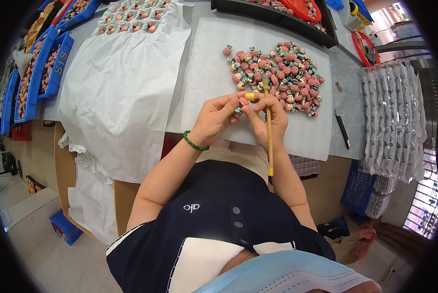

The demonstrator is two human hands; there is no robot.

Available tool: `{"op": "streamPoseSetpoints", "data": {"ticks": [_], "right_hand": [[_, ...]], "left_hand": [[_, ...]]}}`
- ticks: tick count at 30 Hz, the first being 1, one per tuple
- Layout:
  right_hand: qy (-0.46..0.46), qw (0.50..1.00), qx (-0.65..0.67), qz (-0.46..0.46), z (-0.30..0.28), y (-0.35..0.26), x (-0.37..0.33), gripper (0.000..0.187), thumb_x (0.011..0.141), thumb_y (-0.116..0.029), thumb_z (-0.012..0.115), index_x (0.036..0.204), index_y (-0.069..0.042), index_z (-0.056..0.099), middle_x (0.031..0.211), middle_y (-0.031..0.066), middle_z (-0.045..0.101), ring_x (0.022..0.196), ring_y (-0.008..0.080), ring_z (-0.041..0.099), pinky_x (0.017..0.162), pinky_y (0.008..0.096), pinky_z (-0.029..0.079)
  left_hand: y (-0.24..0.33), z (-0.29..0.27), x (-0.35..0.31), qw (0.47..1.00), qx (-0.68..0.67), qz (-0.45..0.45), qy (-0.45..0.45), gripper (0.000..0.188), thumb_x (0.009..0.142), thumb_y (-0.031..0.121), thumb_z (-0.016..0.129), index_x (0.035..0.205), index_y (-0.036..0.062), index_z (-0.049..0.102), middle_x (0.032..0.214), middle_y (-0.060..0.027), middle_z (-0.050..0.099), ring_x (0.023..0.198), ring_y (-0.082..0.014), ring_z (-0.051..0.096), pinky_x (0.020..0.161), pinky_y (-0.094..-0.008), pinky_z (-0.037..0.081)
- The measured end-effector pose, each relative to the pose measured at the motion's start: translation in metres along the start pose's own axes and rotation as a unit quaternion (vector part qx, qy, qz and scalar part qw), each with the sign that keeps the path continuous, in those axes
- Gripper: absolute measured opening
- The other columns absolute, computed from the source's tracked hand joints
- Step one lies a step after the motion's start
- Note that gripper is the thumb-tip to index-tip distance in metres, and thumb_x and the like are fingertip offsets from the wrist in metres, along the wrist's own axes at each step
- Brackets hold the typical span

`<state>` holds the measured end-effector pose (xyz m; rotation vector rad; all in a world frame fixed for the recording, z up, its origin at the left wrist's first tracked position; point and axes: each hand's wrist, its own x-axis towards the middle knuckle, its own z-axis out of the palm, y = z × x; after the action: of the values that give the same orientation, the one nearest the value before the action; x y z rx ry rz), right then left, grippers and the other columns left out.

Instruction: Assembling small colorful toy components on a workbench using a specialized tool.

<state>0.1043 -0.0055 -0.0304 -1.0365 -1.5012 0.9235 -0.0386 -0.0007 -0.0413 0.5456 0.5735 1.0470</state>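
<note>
My left hand (216, 115), a green bead bracelet on its wrist, pinches a small figurine (244, 101) with a bumpy pink top and a grey-green lower part. My right hand (270, 117) meets it from the other side, its thumb against the figurine. Between the right fingers lies a thin wooden stick (269, 132) with yellow ends, pointing away from me. A yellow band (249, 96) wraps a fingertip where both hands meet. Just beyond my hands a loose pile of similar pink figurines (292, 73) is spread over a white foam sheet (204, 63).
Left of the sheet, white paper (121, 97) drapes over the table, with a tray of figurines (136, 17) behind it. Blue bins (57, 68) stand far left. A black tray (258, 12) is at the back. A dark knife-like tool (342, 131) and stacked clear trays (392, 117) lie right.
</note>
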Motion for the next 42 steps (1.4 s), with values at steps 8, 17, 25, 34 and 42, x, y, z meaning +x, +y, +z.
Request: {"op": "streamPoseSetpoints", "data": {"ticks": [8,17,25,34,42], "right_hand": [[0.107,0.983,0.147,-0.025,0.006,0.001,-0.018,0.025,0.074,0.003,0.065,0.083,-0.004,0.042,0.092,0.0123,0.056,0.077,0.0113,0.051,0.069,0.0203,0.042],[0.085,0.996,-0.021,-0.036,-0.010,0.008,-0.019,0.026,0.074,0.006,0.062,0.081,-0.005,0.040,0.091,0.0137,0.056,0.081,0.0124,0.052,0.071,0.0211,0.043],[0.098,0.991,0.058,-0.064,-0.013,0.020,-0.015,0.029,0.073,0.008,0.062,0.085,-0.004,0.039,0.100,0.0175,0.052,0.091,0.0189,0.056,0.079,0.0289,0.047],[0.105,0.990,0.003,-0.090,-0.017,0.019,-0.016,0.024,0.076,0.006,0.060,0.089,-0.003,0.041,0.100,0.0152,0.053,0.087,0.0177,0.056,0.082,0.0289,0.043],[0.071,0.993,-0.033,-0.086,-0.039,-0.014,-0.011,0.022,0.089,-0.019,0.049,0.094,0.002,0.056,0.081,0.0089,0.058,0.069,0.0146,0.053,0.063,0.0257,0.044]], "left_hand": [[-0.013,-0.007,0.007,0.999,0.038,0.037,0.007,0.017,0.085,0.014,0.055,0.097,0.0021,0.052,0.083,-0.0001,0.057,0.068,-0.0046,0.048,0.062,-0.0200,0.040],[-0.008,0.008,0.009,0.999,0.008,0.032,0.006,0.016,0.080,-0.001,0.057,0.094,0.0009,0.051,0.093,-0.0059,0.056,0.079,-0.0082,0.051,0.071,-0.0206,0.043],[-0.009,0.011,0.013,0.999,0.026,0.035,-0.018,0.027,0.077,-0.005,0.056,0.104,-0.0010,0.050,0.108,-0.0100,0.053,0.091,-0.0096,0.051,0.082,-0.0226,0.043],[-0.010,0.014,0.013,0.998,0.053,0.023,-0.022,0.030,0.080,-0.002,0.055,0.109,-0.0015,0.049,0.108,-0.0092,0.055,0.091,-0.0089,0.052,0.082,-0.0222,0.042],[-0.017,0.014,0.012,0.993,0.095,0.073,0.003,0.026,0.080,-0.004,0.054,0.107,-0.0033,0.054,0.101,-0.0062,0.057,0.092,-0.0097,0.053,0.080,-0.0214,0.043]]}}
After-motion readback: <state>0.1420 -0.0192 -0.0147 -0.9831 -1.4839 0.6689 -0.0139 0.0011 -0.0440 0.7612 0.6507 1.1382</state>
